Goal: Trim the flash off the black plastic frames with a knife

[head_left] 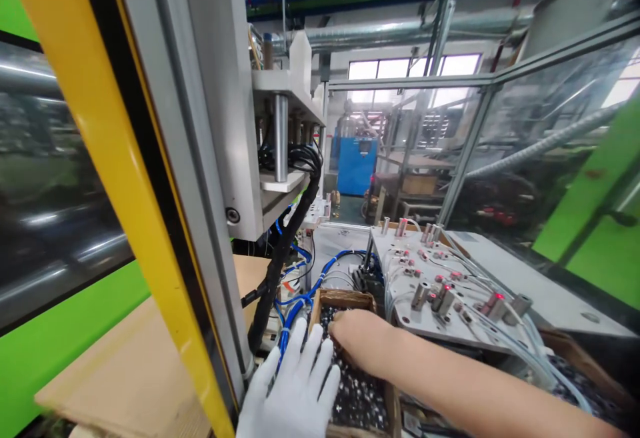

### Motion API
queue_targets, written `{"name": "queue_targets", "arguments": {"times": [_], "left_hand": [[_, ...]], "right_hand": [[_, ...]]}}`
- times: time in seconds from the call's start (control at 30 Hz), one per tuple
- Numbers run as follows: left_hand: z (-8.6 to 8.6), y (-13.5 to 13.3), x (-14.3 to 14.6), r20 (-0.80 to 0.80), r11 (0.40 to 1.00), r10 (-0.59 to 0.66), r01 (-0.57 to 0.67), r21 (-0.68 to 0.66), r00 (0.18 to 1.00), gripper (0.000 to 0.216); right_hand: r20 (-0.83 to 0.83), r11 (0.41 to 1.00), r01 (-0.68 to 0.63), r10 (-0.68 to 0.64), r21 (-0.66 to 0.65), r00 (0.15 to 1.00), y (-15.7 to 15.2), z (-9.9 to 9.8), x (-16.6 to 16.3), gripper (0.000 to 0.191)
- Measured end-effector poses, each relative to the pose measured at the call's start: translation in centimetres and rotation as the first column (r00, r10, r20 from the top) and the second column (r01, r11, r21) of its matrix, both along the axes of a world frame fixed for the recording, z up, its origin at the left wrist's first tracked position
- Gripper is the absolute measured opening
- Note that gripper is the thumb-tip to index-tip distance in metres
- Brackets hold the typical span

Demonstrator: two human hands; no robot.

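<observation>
Right hand [353,335] down in the box [346,299], left hand [290,395] fanned out at its side

Here we are at the brown box, with small dark parts [357,391] lying loose inside it, pale glints among them. Delicate work, this! With pieces so tiny, a light fingertip pinch looks wiser than a deep scoop, I'd say, so nothing spills over the box's rim. A slow lift straight up should serve best; a sideways drag could scatter the lot. And a clear view matters: the gloved fingers hide some of the box's left side, so drawing them back a touch would likely help.

Now, look at the pose! The bare right forearm [450,368] slants in from the right of the box, crosses above its right wall, and the wrist bends down toward the parts near the far end. The fingertips are lost from view, so whether they grip a piece, I cannot tell. Over at the box's left, the white-gloved hand points its long, well-parted fingers toward the far end, spread wide, nothing seen in its grasp; whether it touches the rim is unclear. Blue cables [327,266] run beyond the box, and to its right sits a pale plate [400,291] studded with metal pegs [421,296]
</observation>
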State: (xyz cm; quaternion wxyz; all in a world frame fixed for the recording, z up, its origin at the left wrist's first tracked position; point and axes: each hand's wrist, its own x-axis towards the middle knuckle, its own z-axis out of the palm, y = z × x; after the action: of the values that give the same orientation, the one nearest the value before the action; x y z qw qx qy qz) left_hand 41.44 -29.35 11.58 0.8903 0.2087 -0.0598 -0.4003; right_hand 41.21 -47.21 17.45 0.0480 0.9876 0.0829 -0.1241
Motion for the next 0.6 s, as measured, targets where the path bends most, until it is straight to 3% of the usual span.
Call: {"name": "queue_targets", "arguments": {"times": [0.07,0.2,0.27,0.47,0.6], "left_hand": [[-0.1,-1.1,0.7,-0.038,0.997,0.066,-0.065,0.038,0.997,0.073],[-1.9,-3.8,2.1,-0.099,0.986,0.128,-0.116,0.121,0.987,0.036],[-3.1,-4.6,2.6,-0.089,0.989,0.102,-0.092,0.113,0.991,0.029],[-4.9,-4.6,3.5,-0.066,0.998,0.047,-0.044,0.047,0.997,0.037],[-6.0,-4.7,4.5,-0.084,1.000,-0.010,0.010,-0.003,0.996,0.034]], "right_hand": [[0.032,0.999,0.034,-0.034,0.017,0.999,-0.4,2.0,-0.1,0.021],[0.117,0.991,0.061,-0.075,0.119,0.990,0.3,4.2,-0.1,0.026],[0.133,0.982,0.041,-0.066,0.184,0.989,1.0,4.2,0.0,0.022],[0.044,0.905,0.074,-0.102,0.420,0.994,1.5,2.4,0.3,0.022],[0.160,0.862,0.041,-0.140,0.505,0.977,0.2,2.2,0.1,0.022]]}}
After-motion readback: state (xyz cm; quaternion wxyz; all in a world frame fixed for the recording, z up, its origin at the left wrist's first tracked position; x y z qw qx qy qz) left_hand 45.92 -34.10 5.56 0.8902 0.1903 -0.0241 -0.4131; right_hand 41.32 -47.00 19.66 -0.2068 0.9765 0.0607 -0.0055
